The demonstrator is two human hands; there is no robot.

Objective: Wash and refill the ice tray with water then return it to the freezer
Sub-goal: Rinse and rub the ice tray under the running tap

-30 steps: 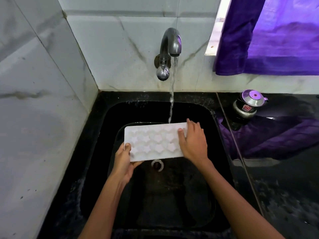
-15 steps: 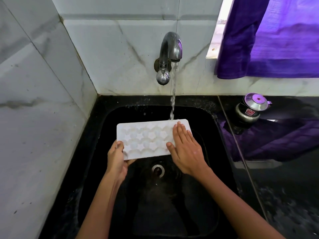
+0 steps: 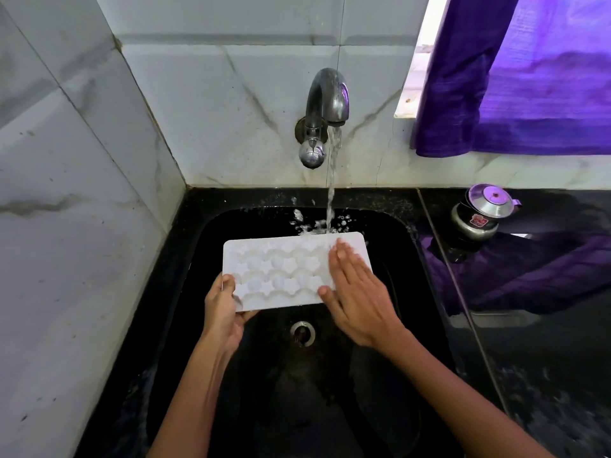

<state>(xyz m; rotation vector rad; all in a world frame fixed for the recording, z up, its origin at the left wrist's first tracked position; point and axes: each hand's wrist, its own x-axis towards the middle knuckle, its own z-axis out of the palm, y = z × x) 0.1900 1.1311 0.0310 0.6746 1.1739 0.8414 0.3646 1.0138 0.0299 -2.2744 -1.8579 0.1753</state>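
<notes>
1. White ice tray with star-shaped cavities is held level over the black sink, above the drain, not resting on the basin floor.
2. Left hand is clamped on the tray's near-left corner: thumb on the top face, fingers underneath.
3. Right hand lies flat and open on the tray's right end, fingers together and extended, palm down; it grips nothing.
4. Water stream falls from the chrome tap and strikes the tray's far edge, right of centre, just beyond the right fingertips. Droplets scatter along that edge.
5. Tap is mounted on the marble-pattern wall tiles behind the sink.
6. Black tabletop lies right of the sink, glossy and wet-speckled near the front.
7. Small metal pot with lid stands at the back of the tabletop, well apart from the tray.
8. Purple curtain hangs at upper right; its reflection shows in the tabletop.
</notes>
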